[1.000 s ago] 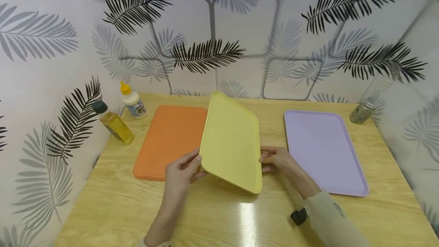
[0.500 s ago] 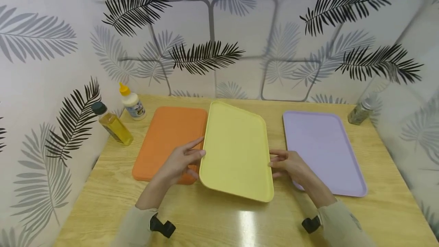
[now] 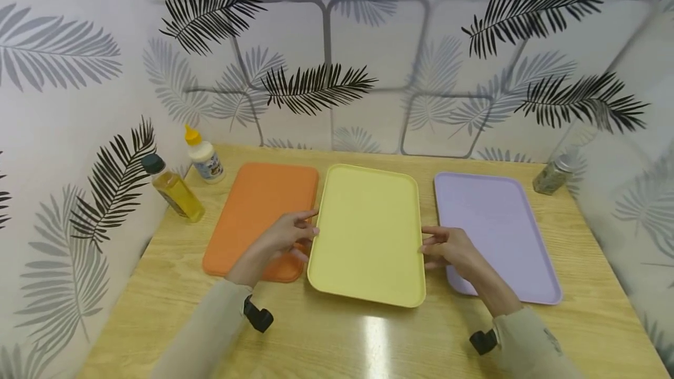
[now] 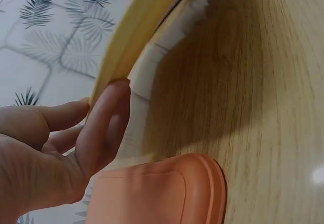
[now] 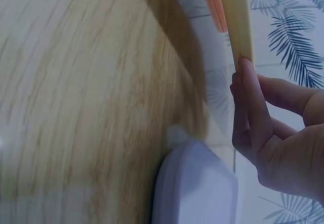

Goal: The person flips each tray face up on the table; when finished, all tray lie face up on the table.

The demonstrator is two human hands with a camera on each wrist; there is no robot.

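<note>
A yellow rectangular tray [image 3: 371, 233] is held nearly level over the middle of the table, its inner face up. My left hand [image 3: 288, 235] pinches its left rim between thumb and fingers, overlapping the orange tray [image 3: 263, 212] in the head view. At the opposite rim, my right hand [image 3: 451, 250] has the same sort of pinch, beside the lilac tray [image 3: 497, 233]. Both wrist views show bare tabletop and shadow beneath the yellow tray [image 4: 126, 39]. The rounded corner of the orange tray [image 4: 157, 193] lies below the left fingers.
On the wooden table [image 3: 326, 344], a yellow-capped white bottle [image 3: 207, 161] and an oil bottle [image 3: 176, 192] stand at the back left. A jar with a clear lid [image 3: 555, 174] stands at the back right. A leaf-patterned wall [image 3: 368, 40] rises behind.
The yellow tray has gone from steeply tilted, left side up, to nearly level and lower, shifting right. My left hand has changed its hold along the left rim; the right hand moved slightly right.
</note>
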